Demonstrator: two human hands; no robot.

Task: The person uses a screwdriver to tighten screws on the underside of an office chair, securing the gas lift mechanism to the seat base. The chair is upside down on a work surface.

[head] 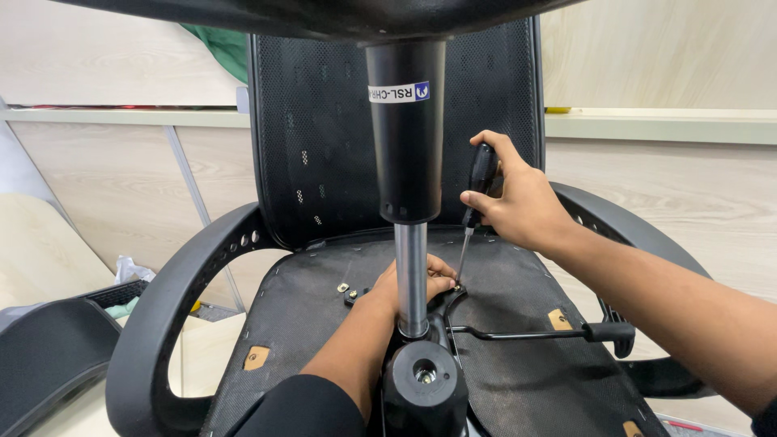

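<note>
The gas cylinder [406, 137] hides part of the left hand [409, 283], fingers pressed on the seat plate [449, 299]. At two o'clock, the right hand [518, 202] has its fingers clamped on a screwdriver [477, 194]. Lever [526, 333] at four o'clock.

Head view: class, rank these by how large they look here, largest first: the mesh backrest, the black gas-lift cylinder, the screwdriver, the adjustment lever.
1. Mesh backrest
2. Black gas-lift cylinder, though nearness to the camera enlarges it
3. Adjustment lever and screwdriver: too alike to rank

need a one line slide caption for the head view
Right hand drives a black-handled screwdriver into the underside of an upturned office chair seat while the left hand steadies the mechanism behind the gas lift column.
</note>
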